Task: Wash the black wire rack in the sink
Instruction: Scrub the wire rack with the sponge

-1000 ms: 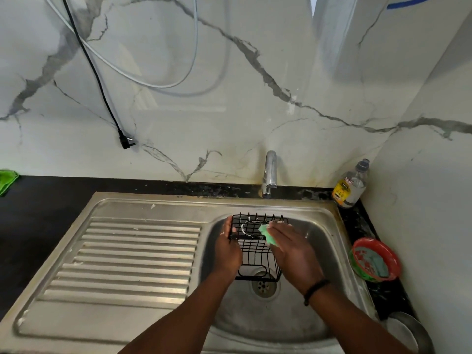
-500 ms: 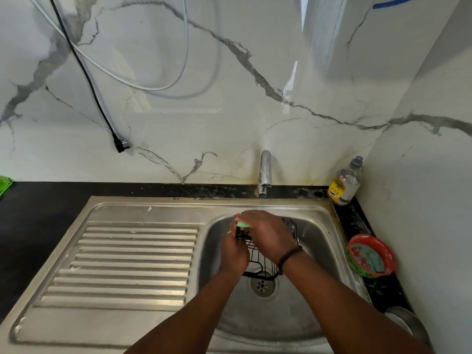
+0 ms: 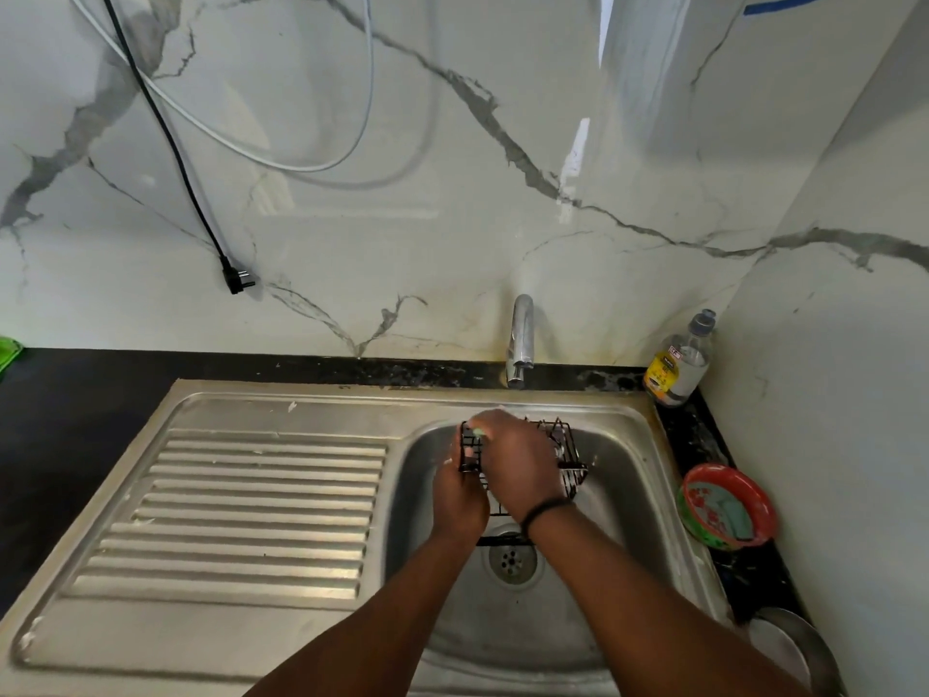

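Steadying the black wire rack (image 3: 570,452) over the sink (image 3: 623,500), the left hand (image 3: 460,500) is closed on its edge, so the green sponge (image 3: 476,431), gripped by the right hand (image 3: 520,465), can be rubbed against it.

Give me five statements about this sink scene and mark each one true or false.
1. The black wire rack is held over the sink basin. True.
2. Water is running from the tap. False: no stream shows under the spout.
3. The right hand wears a dark band at the wrist. True.
4. The bottle with the yellow label stands on the drainboard. False: it stands on the dark counter in the corner right of the tap.
5. The left hand rests flat on the drainboard. False: it holds the rack's left side inside the basin.
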